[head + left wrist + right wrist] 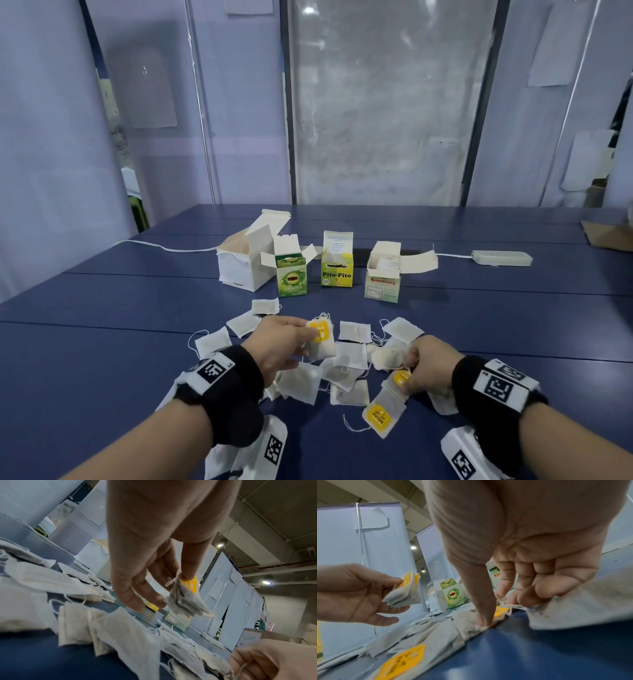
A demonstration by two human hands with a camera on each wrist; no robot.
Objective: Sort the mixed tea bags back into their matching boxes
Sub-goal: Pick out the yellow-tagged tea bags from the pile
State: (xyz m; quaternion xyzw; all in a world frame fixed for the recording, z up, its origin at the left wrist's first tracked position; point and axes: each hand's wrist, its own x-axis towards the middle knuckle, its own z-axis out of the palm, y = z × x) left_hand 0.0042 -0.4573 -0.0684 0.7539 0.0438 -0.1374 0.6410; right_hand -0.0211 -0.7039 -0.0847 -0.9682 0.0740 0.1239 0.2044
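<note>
A left hand (281, 346) holds a small stack of yellow-tagged tea bags (321, 341) above the bench (102, 342) while the right hand (426, 365) pinches another (399, 378) from the heap; tangled strings could drag stray bags along, short of the Pito-Pito box (337, 270).

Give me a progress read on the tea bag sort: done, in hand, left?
Done: little visible. Only the Sambong box shows white contents; the other boxes' insides are hidden.

In hand: the left hand pinches a small stack of yellow-tagged bags; the right hand pinches another yellow tag in the pile.

Left: most of it. Many loose bags cover the table, one yellow-tagged.
</note>
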